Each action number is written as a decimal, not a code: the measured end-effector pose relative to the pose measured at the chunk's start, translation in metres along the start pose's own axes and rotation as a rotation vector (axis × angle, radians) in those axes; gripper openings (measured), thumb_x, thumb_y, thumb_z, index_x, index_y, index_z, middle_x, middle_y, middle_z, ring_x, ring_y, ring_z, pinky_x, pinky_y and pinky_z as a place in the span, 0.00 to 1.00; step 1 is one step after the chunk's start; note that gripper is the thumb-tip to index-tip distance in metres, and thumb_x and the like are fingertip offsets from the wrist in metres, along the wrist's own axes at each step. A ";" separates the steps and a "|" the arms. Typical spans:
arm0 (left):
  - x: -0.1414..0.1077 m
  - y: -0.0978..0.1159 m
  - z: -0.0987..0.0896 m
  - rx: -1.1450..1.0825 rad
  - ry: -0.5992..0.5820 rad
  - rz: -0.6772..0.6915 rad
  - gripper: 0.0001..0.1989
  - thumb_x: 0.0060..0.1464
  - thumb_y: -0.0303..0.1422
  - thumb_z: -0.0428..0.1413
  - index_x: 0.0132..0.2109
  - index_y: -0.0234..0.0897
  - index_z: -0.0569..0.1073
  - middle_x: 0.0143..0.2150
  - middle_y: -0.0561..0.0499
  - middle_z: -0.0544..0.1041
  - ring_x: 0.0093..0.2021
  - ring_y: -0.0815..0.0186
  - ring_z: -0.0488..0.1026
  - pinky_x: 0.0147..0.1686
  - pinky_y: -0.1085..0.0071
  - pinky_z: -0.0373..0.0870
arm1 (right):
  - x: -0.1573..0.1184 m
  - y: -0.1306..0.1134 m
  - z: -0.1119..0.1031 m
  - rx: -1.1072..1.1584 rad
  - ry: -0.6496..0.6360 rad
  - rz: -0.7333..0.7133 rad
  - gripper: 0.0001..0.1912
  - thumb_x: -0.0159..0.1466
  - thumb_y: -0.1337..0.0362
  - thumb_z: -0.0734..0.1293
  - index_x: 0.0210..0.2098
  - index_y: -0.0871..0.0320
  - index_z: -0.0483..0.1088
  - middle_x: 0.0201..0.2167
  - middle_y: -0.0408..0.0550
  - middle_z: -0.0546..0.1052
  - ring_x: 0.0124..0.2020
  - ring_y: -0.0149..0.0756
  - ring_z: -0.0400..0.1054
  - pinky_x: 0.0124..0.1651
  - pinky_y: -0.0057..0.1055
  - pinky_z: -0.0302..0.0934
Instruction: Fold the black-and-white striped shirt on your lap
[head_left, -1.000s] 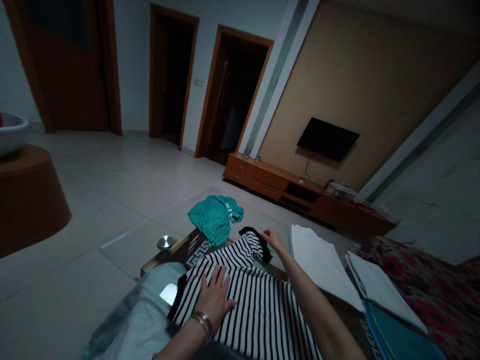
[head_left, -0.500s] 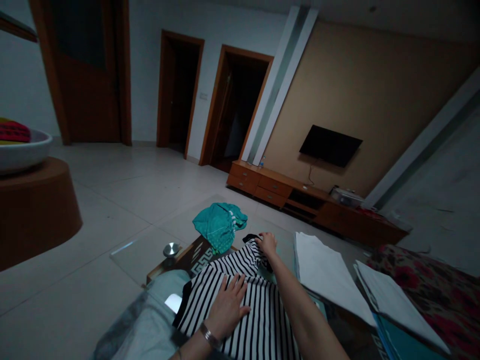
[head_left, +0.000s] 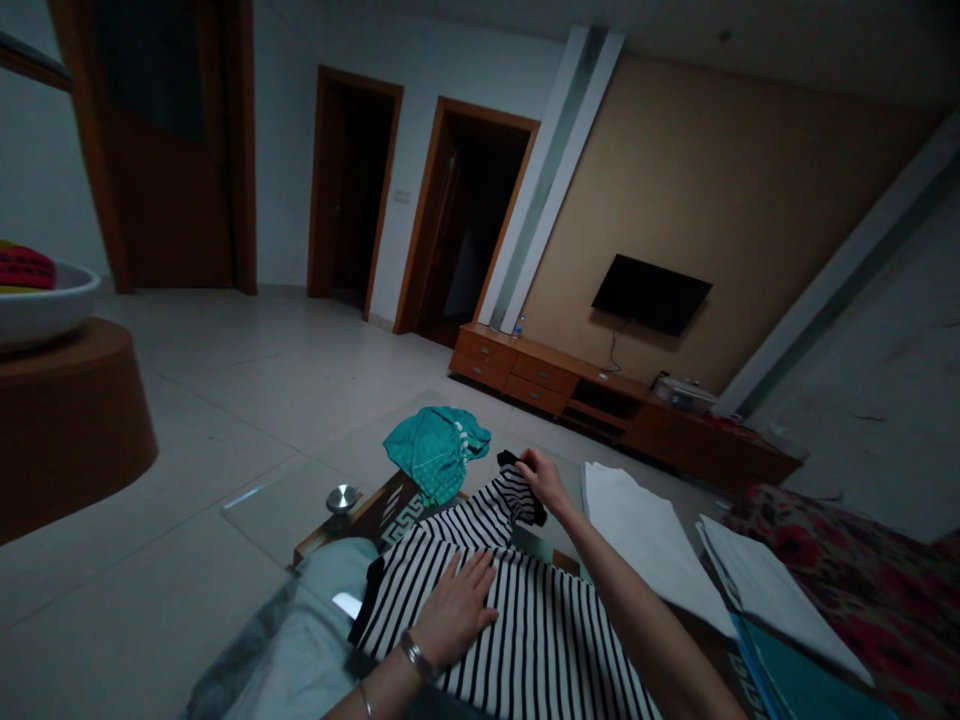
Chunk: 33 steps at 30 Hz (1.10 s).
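Observation:
A black-and-white striped shirt [head_left: 540, 620] with black trim lies spread over the glass table [head_left: 277, 500] in front of me. My left hand [head_left: 459, 605], with bracelets at the wrist, rests flat on the shirt with its fingers stretched out. At the far side, my right hand [head_left: 541, 478] pinches the shirt's black-edged upper part and holds it slightly raised. Just beyond the shirt lies a crumpled teal garment [head_left: 435, 450]. Beside my left forearm is a pale blue-grey cloth [head_left: 300, 630], partly hanging at the near edge.
Folded white cloths [head_left: 649, 535] lie at the right, with a teal item [head_left: 795, 670] under one of them. A round metal disc [head_left: 342, 498] sits at the table's left. Further off are a low TV cabinet [head_left: 540, 385] and a floral-covered seat [head_left: 832, 570].
My right hand has moved slightly up and right with the shirt's edge, opening out the bunched striped cloth there. My left hand stays flat on the shirt.

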<state>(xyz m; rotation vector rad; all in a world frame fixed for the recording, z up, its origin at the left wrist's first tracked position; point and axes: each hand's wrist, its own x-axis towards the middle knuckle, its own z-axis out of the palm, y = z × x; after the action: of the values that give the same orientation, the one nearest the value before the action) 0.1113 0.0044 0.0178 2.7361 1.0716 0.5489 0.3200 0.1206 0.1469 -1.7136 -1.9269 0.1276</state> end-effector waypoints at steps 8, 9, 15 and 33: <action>-0.003 0.001 -0.001 -0.041 -0.047 0.035 0.19 0.59 0.33 0.46 0.54 0.39 0.71 0.53 0.45 0.75 0.60 0.59 0.63 0.65 0.55 0.46 | -0.187 -0.053 -0.071 0.079 -0.920 -0.468 0.15 0.55 0.67 0.70 0.43 0.50 0.72 0.34 0.42 0.76 0.35 0.33 0.69 0.36 0.25 0.58; -0.004 0.001 -0.002 -0.051 -0.061 0.054 0.20 0.58 0.31 0.46 0.55 0.39 0.71 0.53 0.45 0.75 0.59 0.59 0.63 0.65 0.55 0.46 | -0.199 -0.050 -0.073 0.092 -1.040 -0.426 0.19 0.54 0.66 0.72 0.45 0.49 0.72 0.34 0.41 0.76 0.34 0.32 0.70 0.34 0.24 0.57; -0.003 0.001 -0.007 -0.062 -0.023 0.121 0.27 0.56 0.29 0.46 0.63 0.37 0.62 0.60 0.44 0.68 0.63 0.58 0.58 0.65 0.52 0.45 | -0.202 -0.026 -0.069 0.027 -0.682 -0.142 0.06 0.57 0.68 0.69 0.35 0.55 0.74 0.29 0.42 0.75 0.31 0.32 0.67 0.33 0.25 0.55; -0.002 -0.002 0.000 -0.107 -0.026 0.097 0.24 0.53 0.30 0.48 0.58 0.36 0.68 0.56 0.43 0.71 0.61 0.58 0.60 0.65 0.55 0.48 | -0.209 -0.071 0.034 0.260 -0.015 -0.125 0.15 0.57 0.74 0.64 0.42 0.56 0.70 0.40 0.48 0.74 0.43 0.38 0.66 0.47 0.34 0.59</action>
<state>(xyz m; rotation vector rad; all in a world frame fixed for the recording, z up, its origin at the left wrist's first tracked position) 0.1086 0.0049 0.0167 2.7048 0.8800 0.5652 0.2489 -0.0790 0.0781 -1.4234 -1.9281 0.3295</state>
